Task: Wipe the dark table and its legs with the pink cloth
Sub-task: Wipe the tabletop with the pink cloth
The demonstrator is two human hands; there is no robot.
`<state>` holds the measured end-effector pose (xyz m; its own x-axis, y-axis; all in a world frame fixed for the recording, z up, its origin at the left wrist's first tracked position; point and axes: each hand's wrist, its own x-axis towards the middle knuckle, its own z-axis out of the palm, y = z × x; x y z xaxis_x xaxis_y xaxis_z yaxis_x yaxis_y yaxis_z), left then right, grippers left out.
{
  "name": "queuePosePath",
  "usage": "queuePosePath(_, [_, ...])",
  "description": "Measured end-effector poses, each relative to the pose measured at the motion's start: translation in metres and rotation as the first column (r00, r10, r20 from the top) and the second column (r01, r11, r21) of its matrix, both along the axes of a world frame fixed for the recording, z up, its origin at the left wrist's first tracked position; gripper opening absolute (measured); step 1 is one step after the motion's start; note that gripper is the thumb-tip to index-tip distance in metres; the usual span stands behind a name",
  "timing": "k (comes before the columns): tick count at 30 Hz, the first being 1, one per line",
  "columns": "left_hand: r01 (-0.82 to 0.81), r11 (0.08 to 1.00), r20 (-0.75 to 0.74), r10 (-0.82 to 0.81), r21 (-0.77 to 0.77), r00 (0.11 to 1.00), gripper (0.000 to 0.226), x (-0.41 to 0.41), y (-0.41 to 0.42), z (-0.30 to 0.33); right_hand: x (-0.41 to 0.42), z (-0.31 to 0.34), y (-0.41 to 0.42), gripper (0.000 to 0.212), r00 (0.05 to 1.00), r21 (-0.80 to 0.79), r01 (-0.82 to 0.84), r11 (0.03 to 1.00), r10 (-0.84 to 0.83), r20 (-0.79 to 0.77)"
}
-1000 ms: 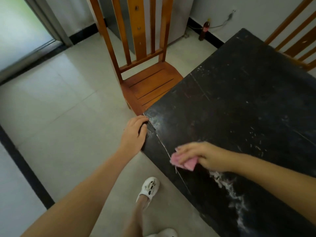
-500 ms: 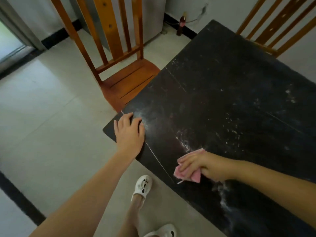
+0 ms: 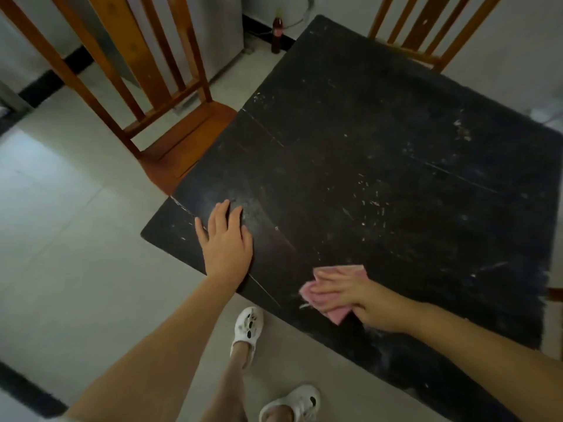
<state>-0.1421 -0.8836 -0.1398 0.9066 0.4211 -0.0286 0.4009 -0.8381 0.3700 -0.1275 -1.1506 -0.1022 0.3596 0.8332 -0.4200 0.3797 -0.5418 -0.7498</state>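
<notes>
dark table (image 3: 380, 141) – scuffed, pink cloth (image 3: 333, 313) – soft

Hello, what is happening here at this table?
A person is wiping the dark table. The right hand presses the pink cloth flat near the table's front edge, while the left hand rests flat on the near corner. White specks show farther across the top. Two wooden chairs stand at the table.

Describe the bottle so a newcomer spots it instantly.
Start at the dark table and follow it to its far corner. On the floor just beyond, against the wall's black baseboard, stands the bottle. It is small, upright and dark with a red label, the only bottle in view.
</notes>
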Motion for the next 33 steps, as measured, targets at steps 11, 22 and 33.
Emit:
queuePosePath(11, [0.08, 0.997, 0.079, -0.079, -0.011, 0.994, 0.035, -0.029, -0.065, -0.002, 0.089, -0.012, 0.05, 0.071, 0.944, 0.033, 0.249, 0.968, -0.25, 0.217])
queuePosePath(22, [0.119, 0.993, 0.044, -0.118, -0.021, 0.992, 0.036, -0.04, -0.094, 0.004, -0.037, 0.034, -0.07, 0.062, 0.87, -0.037, 0.442, 0.896, -0.439, -0.223])
queuePosePath(33, [0.254, 0.967, 0.067, -0.256, 0.031, 0.964, 0.038, -0.05, -0.113, -0.002, -0.1, -0.032, -0.078, 0.049, 0.888, 0.193, 0.344, 0.919, -0.385, 0.252])
